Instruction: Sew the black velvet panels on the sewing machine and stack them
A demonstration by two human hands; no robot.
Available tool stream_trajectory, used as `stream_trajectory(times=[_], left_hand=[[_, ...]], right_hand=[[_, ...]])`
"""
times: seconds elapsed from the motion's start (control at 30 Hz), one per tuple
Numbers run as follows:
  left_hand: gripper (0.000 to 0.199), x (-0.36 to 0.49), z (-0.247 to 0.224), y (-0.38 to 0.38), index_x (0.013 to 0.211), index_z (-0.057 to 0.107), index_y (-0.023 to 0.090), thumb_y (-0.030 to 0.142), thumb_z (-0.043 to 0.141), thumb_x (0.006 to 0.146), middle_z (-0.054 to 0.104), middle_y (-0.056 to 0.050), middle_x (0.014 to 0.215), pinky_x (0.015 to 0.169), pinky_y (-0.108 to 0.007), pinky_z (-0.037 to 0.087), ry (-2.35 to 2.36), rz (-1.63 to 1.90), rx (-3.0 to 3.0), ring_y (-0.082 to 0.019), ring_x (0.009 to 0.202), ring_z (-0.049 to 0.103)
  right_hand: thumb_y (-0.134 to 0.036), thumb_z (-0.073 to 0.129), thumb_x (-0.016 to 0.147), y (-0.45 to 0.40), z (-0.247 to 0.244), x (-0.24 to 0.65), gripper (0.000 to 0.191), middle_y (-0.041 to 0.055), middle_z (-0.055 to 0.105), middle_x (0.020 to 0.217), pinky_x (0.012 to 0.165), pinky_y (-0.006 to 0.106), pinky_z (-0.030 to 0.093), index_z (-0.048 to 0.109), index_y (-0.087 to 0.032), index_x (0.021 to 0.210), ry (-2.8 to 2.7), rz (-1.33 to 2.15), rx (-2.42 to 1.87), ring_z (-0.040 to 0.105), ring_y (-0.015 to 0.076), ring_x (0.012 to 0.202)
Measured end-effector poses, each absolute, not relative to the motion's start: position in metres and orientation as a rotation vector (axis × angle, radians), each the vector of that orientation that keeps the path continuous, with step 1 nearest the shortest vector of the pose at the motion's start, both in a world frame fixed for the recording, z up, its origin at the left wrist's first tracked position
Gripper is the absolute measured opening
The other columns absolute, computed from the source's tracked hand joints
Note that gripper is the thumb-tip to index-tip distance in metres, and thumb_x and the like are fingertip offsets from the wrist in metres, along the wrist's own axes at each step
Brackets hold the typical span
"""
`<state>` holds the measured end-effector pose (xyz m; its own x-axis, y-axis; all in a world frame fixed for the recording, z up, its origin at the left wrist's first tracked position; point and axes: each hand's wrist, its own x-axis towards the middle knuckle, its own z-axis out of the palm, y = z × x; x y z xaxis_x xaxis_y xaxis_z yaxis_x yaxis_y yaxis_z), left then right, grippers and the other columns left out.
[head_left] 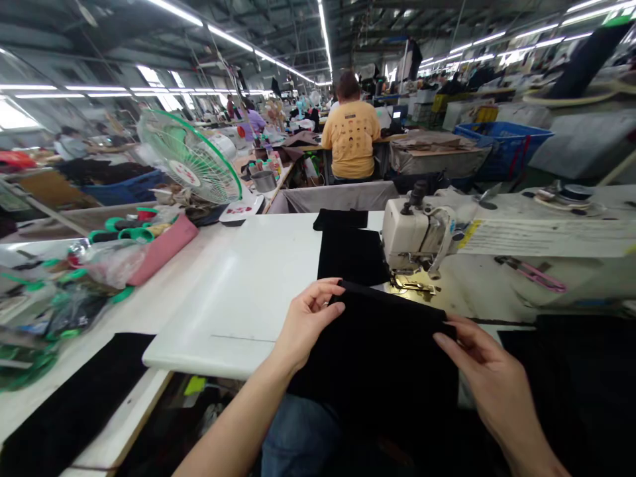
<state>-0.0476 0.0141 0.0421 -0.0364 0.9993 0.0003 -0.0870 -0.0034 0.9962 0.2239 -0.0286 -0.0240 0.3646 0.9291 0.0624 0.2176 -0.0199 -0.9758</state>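
A piece of black fabric hangs between my two hands, its top edge folded over and stretched taut. My left hand pinches the left corner of that edge between thumb and fingers. At the right corner, my right hand grips the same edge. The fabric drops toward my lap, over my jeans. Just beyond it stands the sewing machine, with a brass-coloured plate under its head. Another black fabric piece lies flat on the white table, left of the machine head.
To the left are a tilted desk fan, thread cones and a pink cloth. A black strip lies on the lower left table. Pink-handled snips rest on the machine. A person in yellow sits ahead, facing away.
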Motion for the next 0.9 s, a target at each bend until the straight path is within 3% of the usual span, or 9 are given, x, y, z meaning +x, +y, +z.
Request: stream_trajectory(times=[0.1,0.23,0.33,0.43,0.63,0.77,0.9], left_hand=[[0.015,-0.047,0.051,0.010,0.087,0.079,0.021,0.025,0.080,0.072,0.072,-0.003,0.098,0.074,-0.026,0.046,1.252,1.299,1.238,-0.014,0.079,0.060],[0.007,-0.047,0.059,0.007,0.076,0.079,0.021,0.028,0.078,0.075,0.070,-0.003,0.098,0.056,-0.025,0.038,1.392,1.410,1.439,-0.007,0.057,0.044],[0.009,-0.047,0.065,0.006,0.073,0.076,0.020,0.028,0.076,0.077,0.069,-0.004,0.095,0.055,-0.025,0.038,1.420,1.479,1.439,-0.010,0.061,0.050],[0.011,-0.046,0.068,0.006,0.071,0.074,0.020,0.029,0.076,0.077,0.070,-0.004,0.091,0.064,-0.025,0.046,1.356,1.487,1.323,-0.014,0.076,0.060],[0.013,-0.046,0.064,0.009,0.070,0.073,0.018,0.028,0.081,0.069,0.073,-0.003,0.086,0.074,-0.024,0.048,1.285,1.466,1.078,-0.014,0.079,0.063],[0.017,-0.045,0.063,0.009,0.069,0.072,0.017,0.029,0.082,0.067,0.073,-0.003,0.083,0.073,-0.024,0.048,1.298,1.462,1.021,-0.013,0.077,0.062],[0.020,-0.045,0.063,0.011,0.067,0.069,0.016,0.031,0.082,0.067,0.073,-0.003,0.084,0.074,-0.025,0.048,1.321,1.458,1.037,-0.014,0.076,0.062]], right_hand=[[-0.058,0.080,0.069,-0.034,-0.022,0.223,0.041,0.0074,0.068,0.129,0.099,0.038,0.055,0.078,-0.023,0.091,-1.070,0.783,-1.512,0.066,0.0300,0.116],[-0.056,0.084,0.065,-0.037,-0.024,0.221,0.039,0.0066,0.070,0.127,0.099,0.032,0.056,0.078,-0.022,0.084,-1.005,0.781,-1.502,0.065,0.0287,0.119],[-0.054,0.088,0.060,-0.037,-0.025,0.219,0.040,0.0069,0.072,0.122,0.088,0.025,0.060,0.078,-0.022,0.083,-0.818,0.873,-1.472,0.067,0.0272,0.116],[-0.054,0.090,0.054,-0.038,-0.017,0.216,0.047,0.0070,0.076,0.111,0.071,0.019,0.062,0.080,-0.024,0.088,-0.606,0.982,-1.421,0.071,0.0261,0.109],[-0.045,0.097,0.031,-0.038,0.016,0.205,0.051,0.0030,0.078,0.106,0.057,0.004,0.053,0.079,-0.025,0.074,-0.318,1.047,-1.395,0.072,0.0187,0.102],[-0.043,0.097,0.032,-0.037,0.022,0.201,0.049,0.0025,0.077,0.104,0.056,0.003,0.051,0.079,-0.025,0.073,-0.322,1.010,-1.363,0.070,0.0173,0.102],[-0.042,0.097,0.040,-0.035,0.011,0.203,0.046,0.0035,0.077,0.101,0.068,0.010,0.057,0.079,-0.024,0.079,-0.401,0.934,-1.340,0.071,0.0184,0.101]])
